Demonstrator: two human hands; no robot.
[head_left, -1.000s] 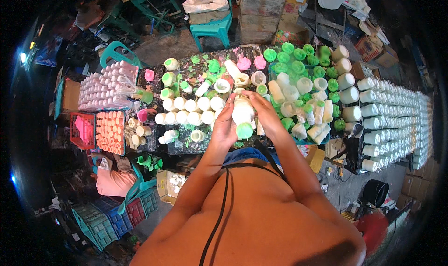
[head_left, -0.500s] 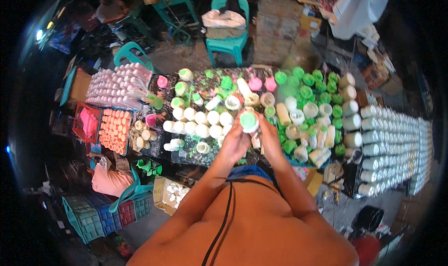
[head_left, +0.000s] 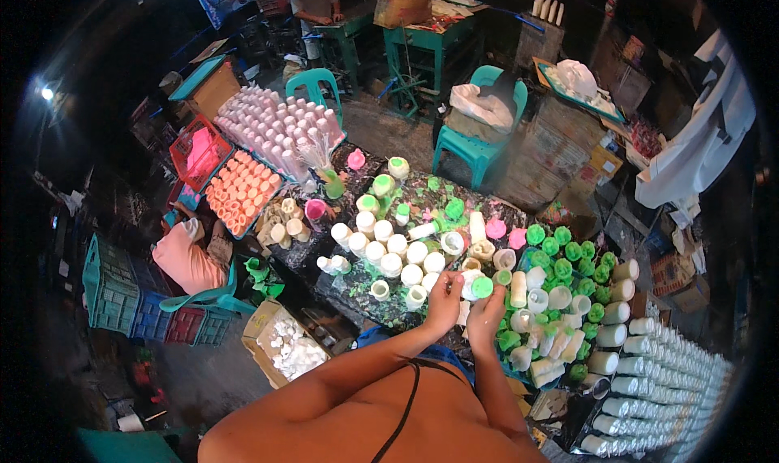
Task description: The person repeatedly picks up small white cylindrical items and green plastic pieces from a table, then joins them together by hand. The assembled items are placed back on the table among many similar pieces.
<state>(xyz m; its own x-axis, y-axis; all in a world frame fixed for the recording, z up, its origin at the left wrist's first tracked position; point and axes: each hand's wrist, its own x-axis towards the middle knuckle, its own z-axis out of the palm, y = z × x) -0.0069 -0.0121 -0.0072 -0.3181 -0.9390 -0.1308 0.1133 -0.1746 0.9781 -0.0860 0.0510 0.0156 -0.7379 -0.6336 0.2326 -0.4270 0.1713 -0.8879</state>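
Note:
Above the near side of a dark, littered table (head_left: 345,297), my left hand (head_left: 443,305) and my right hand (head_left: 487,313) are closed on a white plaster mold (head_left: 471,278). A round green face (head_left: 482,287) shows on it, tipped toward the right hand. The left fingers grip the mold's left side, while the right fingers close round its lower right. Several round white molds (head_left: 391,265) stand to the left of my hands. Just right of them lie green frilled pieces (head_left: 509,339) among cream-coloured molds (head_left: 520,288). Part of the held mold is hidden by my fingers.
Rows of white cylinders (head_left: 641,366) line the right end. At the far left stand pinkish wrapped cylinders (head_left: 276,122), a tray of orange cups (head_left: 243,189) and a red crate (head_left: 200,150). A teal chair (head_left: 479,134) stands beyond the table; a carton of white pieces (head_left: 264,333) sits below left.
The view has swung to the left, so the table appears slanted and lower right. Both hands still hold the green-faced mold, now tilted to the right.

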